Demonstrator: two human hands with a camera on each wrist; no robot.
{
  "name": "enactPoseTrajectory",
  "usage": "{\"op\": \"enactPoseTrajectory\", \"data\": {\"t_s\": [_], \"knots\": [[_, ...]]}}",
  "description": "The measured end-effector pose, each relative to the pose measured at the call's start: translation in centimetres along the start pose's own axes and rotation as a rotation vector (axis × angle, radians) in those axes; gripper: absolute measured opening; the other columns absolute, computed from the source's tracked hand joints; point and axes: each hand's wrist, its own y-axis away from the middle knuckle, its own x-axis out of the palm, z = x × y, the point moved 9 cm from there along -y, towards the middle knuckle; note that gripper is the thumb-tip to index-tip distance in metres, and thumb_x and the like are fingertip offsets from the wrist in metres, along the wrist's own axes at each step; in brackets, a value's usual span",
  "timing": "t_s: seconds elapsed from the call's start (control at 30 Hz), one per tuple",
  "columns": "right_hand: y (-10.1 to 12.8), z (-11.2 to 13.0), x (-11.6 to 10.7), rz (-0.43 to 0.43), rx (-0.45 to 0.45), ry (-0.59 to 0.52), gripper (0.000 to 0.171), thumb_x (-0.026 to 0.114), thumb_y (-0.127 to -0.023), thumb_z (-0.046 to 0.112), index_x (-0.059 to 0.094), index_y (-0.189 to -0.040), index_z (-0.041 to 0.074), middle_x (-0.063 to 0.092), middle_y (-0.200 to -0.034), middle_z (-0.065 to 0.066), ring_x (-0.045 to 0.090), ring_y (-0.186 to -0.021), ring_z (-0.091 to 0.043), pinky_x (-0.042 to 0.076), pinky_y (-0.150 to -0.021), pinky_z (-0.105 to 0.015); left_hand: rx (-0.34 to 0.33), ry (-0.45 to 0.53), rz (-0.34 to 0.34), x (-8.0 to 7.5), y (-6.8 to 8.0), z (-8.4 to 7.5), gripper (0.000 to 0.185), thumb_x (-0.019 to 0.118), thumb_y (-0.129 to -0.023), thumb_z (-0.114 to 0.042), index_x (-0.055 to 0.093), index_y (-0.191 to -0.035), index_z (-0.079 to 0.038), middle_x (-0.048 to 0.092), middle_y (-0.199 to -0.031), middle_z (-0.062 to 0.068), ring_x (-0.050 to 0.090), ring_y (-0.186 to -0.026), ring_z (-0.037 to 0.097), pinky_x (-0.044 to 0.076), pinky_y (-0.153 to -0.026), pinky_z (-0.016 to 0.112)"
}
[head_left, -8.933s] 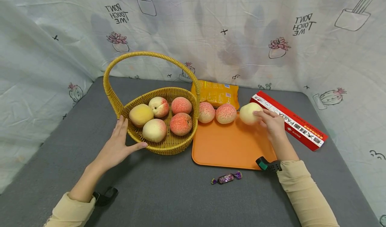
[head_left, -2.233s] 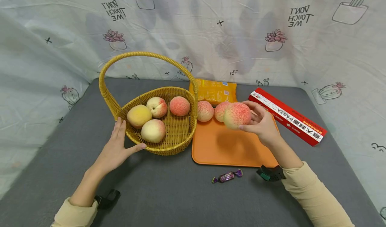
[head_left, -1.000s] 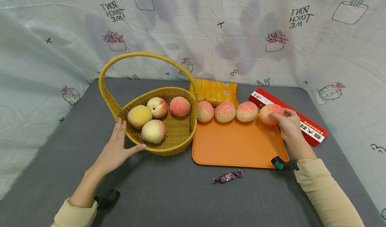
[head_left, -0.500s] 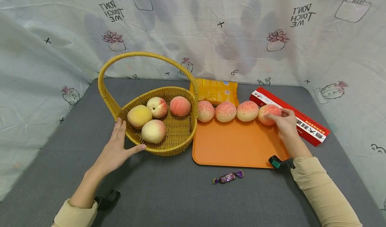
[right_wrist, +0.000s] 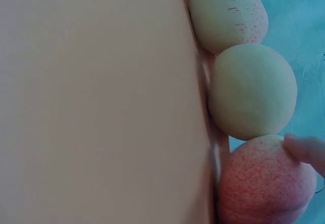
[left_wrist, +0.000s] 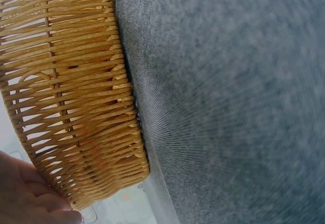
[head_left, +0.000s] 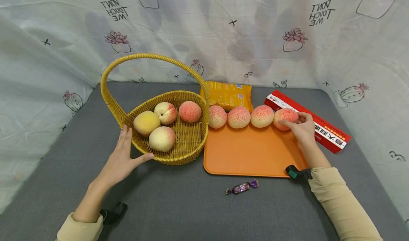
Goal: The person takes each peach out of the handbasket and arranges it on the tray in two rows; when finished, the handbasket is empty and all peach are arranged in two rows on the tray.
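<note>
- Gripping the rightmost peach (head_left: 285, 118) at the far right corner of the orange board (head_left: 252, 152), the right hand (head_left: 301, 129) curls round it, seemingly
- left hand (head_left: 123, 159) rests flat, fingers straight, against the basket (head_left: 169, 155) left of the board

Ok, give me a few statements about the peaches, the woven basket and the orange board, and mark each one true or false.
1. Four peaches lie in the yellow woven basket. True.
2. The right hand touches the rightmost peach of the row on the flat orange board. True.
3. Six peaches line the board's far edge. False: four do.
4. The left hand grips the basket's handle. False: it rests open against the basket's near wall.
5. The purple-wrapped candy lies in the basket. False: it lies on the grey cloth, in front of the board.
</note>
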Motion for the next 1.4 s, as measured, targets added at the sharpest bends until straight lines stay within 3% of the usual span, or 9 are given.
{"op": "enactPoseTrajectory", "data": {"t_s": [0.13,0.3,0.5,1.0,1.4], "knots": [[0.3,0.6,0.3,0.059,-0.062,0.126,0.076,0.073,-0.087,0.021,0.028,-0.144,-0.002,0.038,-0.136,-0.012,0.039,-0.117,-0.023,0.038,-0.098,-0.028,-0.003,0.001,-0.001,0.0,0.0,0.0,0.113,0.062,-0.089,-0.057,-0.012,-0.152,0.001,-0.024,-0.158,0.014,-0.012,-0.144,0.042,0.017,-0.102,0.072],[0.4,1.0,0.6,0.119,-0.108,0.180,0.080,0.070,-0.090,0.021,0.022,-0.148,-0.004,0.030,-0.149,-0.023,0.037,-0.130,-0.034,0.036,-0.105,-0.039,-0.002,-0.002,0.000,-0.1,0.0,-0.1,0.113,0.062,-0.089,-0.057,-0.012,-0.152,0.001,-0.023,-0.158,0.014,-0.012,-0.144,0.041,0.017,-0.102,0.072],[0.1,1.3,0.8,0.118,-0.170,0.242,0.082,0.072,-0.088,0.020,0.021,-0.148,-0.006,0.031,-0.149,-0.028,0.038,-0.132,-0.039,0.033,-0.109,-0.049,-0.001,0.001,-0.003,-0.1,0.0,-0.1,0.113,0.062,-0.089,-0.057,-0.011,-0.152,0.002,-0.023,-0.158,0.015,-0.011,-0.144,0.044,0.016,-0.103,0.072],[0.6,2.1,1.1,0.147,-0.219,0.319,0.090,0.074,-0.086,0.020,0.017,-0.149,-0.010,0.030,-0.145,-0.034,0.036,-0.129,-0.045,0.033,-0.107,-0.054,0.012,-0.003,-0.008,-0.1,0.0,-0.2,0.113,0.062,-0.089,-0.057,-0.010,-0.152,0.003,-0.022,-0.158,0.016,-0.013,-0.144,0.040,0.018,-0.103,0.071],[1.2,2.4,1.3,0.129,-0.239,0.409,0.092,0.072,-0.087,0.025,0.015,-0.150,-0.009,0.018,-0.147,-0.036,0.028,-0.129,-0.049,0.029,-0.106,-0.060,0.015,0.000,-0.012,-0.2,0.1,-0.3,0.113,0.063,-0.089,-0.057,-0.010,-0.152,0.003,-0.022,-0.158,0.017,-0.014,-0.145,0.038,0.017,-0.104,0.070]]}}
